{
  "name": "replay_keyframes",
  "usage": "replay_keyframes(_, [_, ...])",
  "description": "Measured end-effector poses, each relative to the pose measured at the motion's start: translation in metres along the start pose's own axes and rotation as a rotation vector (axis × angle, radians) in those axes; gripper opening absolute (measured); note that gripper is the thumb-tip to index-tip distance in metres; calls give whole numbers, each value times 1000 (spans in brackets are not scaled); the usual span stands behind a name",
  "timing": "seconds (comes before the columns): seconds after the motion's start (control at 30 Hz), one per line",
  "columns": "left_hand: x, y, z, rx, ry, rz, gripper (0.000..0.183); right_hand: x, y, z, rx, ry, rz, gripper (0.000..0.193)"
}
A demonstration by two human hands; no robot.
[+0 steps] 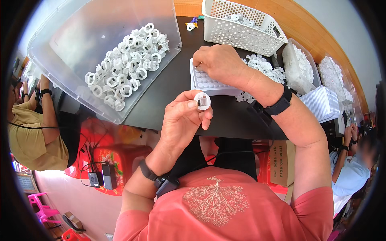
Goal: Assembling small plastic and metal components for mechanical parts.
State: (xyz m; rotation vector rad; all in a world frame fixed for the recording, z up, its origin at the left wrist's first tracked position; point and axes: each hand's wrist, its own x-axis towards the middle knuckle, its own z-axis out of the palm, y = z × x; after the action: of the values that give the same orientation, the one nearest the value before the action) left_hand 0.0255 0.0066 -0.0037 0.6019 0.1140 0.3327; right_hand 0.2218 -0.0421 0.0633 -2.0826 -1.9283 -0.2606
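Note:
Between the thumb and fingers of my left hand point(181, 114) is a small round white plastic part point(204, 101), its recessed face with a dark piece turned up. My right hand point(221, 64) reaches over a white tray point(217, 91) filled with rows of small round discs point(207, 84). Its bent fingertips are closed at the tray's far left corner. The palm and knuckles hide whatever lies between them. The left hand hovers just in front of the tray, near the table's front edge.
A large clear bin point(116, 114) on the left holds many similar round parts point(128, 60). Behind the tray stands a perforated white basket point(245, 38). Loose white pieces point(265, 68), a tub point(299, 68) and stacked white trays point(320, 103) lie right. People sit at both sides.

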Motion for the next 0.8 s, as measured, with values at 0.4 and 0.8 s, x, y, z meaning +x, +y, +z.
replay_keyframes(0.4, [-1, -1, -3, -12, -22, 7, 33, 1, -11, -4, -9, -53, 60, 9])
replay_keyframes(0.8, [0, -2, 8, -35, 89, 91, 32, -88, -90, -53, 709, 71, 102, 10])
